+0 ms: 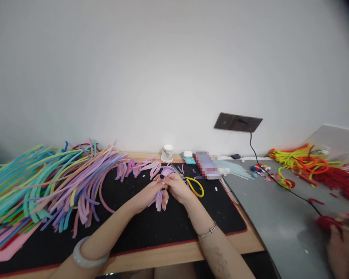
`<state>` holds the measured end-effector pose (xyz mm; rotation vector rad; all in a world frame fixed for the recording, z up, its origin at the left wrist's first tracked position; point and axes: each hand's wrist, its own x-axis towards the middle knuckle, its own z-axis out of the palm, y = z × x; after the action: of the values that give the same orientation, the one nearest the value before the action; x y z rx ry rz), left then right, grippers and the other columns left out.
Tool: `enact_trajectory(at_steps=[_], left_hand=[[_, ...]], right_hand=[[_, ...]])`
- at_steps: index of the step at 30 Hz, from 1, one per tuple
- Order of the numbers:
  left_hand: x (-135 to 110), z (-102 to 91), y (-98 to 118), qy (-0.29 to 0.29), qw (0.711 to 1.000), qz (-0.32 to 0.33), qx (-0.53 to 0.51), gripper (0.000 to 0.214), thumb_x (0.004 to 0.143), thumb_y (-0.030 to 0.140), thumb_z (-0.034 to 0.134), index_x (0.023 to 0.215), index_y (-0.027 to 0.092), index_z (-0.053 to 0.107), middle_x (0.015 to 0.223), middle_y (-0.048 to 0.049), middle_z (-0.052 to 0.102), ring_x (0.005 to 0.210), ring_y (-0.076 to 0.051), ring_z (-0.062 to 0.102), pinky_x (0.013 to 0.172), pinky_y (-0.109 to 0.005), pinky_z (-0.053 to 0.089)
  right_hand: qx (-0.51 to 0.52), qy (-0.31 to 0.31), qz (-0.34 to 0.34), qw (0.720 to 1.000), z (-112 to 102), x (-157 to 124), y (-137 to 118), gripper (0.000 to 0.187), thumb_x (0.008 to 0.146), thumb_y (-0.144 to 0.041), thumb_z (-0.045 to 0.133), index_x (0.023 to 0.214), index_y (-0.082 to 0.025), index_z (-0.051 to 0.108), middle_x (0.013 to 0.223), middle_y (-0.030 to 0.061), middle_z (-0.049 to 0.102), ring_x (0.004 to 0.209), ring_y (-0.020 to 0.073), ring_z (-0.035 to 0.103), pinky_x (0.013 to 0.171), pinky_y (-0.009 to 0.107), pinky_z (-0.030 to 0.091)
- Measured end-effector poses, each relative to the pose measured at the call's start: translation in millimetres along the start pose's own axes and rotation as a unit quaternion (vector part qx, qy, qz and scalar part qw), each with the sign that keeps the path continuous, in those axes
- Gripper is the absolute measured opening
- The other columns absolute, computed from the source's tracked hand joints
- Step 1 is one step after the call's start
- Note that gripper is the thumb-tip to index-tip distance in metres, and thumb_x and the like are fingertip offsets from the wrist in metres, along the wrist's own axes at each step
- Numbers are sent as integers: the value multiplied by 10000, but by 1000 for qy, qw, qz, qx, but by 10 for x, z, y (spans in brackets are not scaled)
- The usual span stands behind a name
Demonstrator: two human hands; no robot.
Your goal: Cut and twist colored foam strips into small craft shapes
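Note:
My left hand (pixel 151 192) and my right hand (pixel 176 188) meet over the black mat, both closed on one small bundle of purple pipe cleaners (pixel 159 202). Loops of the bundle rise above my fingers, and its loose ends hang below them. The exact grip point is hidden by my fingers. Just behind my hands lies a row of looped pink and purple pipe-cleaner bundles (pixel 138 168). Scissors with yellow handles (pixel 198 190) rest beside my right hand.
A large heap of pastel pipe cleaners (pixel 84 182) covers the left side. Behind stand a white paper cup (pixel 167 152) and a phone (pixel 208 164). A black cable (pixel 287 190) crosses the grey table to the right, where another person's hand (pixel 343 248) touches something red.

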<state>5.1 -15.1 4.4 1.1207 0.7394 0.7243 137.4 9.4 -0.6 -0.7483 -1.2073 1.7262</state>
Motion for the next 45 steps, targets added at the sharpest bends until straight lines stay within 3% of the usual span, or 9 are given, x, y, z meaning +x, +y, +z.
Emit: enact_trajectory(at_steps=[4,6,9,12,15,20,33,37,45], left_hand=[[36,-125,98,-14,996,-79,26,362,734,503,553,770,144,533,649,-62,674,618,-193,668,616,-289,498],[64,-231,128,56,992,-86,79,354,715,487,554,733,134,552,642,-62,665,593,-181,653,588,-271,477],[80,-336,147,163,975,61,140,346,740,487,537,792,145,552,633,-9,615,481,-117,567,490,-223,401],[68,-326,139,163,961,148,168,393,750,469,566,982,153,544,655,39,544,436,-85,482,452,-218,368],[50,-263,124,136,957,162,200,410,751,446,588,1030,150,544,664,50,504,444,-72,422,443,-212,338],[24,-232,113,153,919,174,318,295,798,410,539,656,152,522,550,49,446,508,-92,403,497,-220,316],[29,-274,124,273,841,235,405,280,854,374,421,683,177,523,602,12,533,597,-152,494,612,-267,377],[-2,-252,161,279,846,241,385,262,842,377,445,700,179,540,592,21,519,594,-149,483,625,-268,381],[39,-252,-25,168,930,154,289,326,819,439,484,621,181,472,485,66,361,471,-96,334,473,-226,271]], right_hand=[[3,42,-23,999,-47,6,-63,256,712,-372,675,666,-132,598,551,-4,568,466,92,463,505,220,369],[9,69,-42,997,-73,6,-108,237,708,-351,674,662,-141,574,620,14,600,542,104,505,554,223,390],[5,75,-38,996,-86,-12,-166,238,726,-333,652,641,-152,524,608,14,594,566,103,511,559,210,381],[-29,8,10,1000,-60,-54,-192,223,779,-308,588,645,-154,501,537,1,567,495,90,484,519,204,362],[-79,-81,89,990,-19,-104,-191,161,812,-224,510,668,-154,491,491,-10,547,435,91,476,476,204,359],[-150,-135,169,965,25,-138,-167,190,804,-113,433,624,-155,478,460,-20,534,398,87,480,448,198,380],[-110,-123,141,976,-39,-96,-102,217,845,-283,489,665,-163,480,455,-20,534,406,93,482,457,203,379],[-113,-121,124,978,-13,-118,-136,222,834,-282,513,651,-167,463,452,-31,514,410,85,454,471,205,374],[-130,-144,143,971,37,-149,-196,197,821,-175,447,624,-176,426,444,-45,461,410,82,413,456,206,333]])
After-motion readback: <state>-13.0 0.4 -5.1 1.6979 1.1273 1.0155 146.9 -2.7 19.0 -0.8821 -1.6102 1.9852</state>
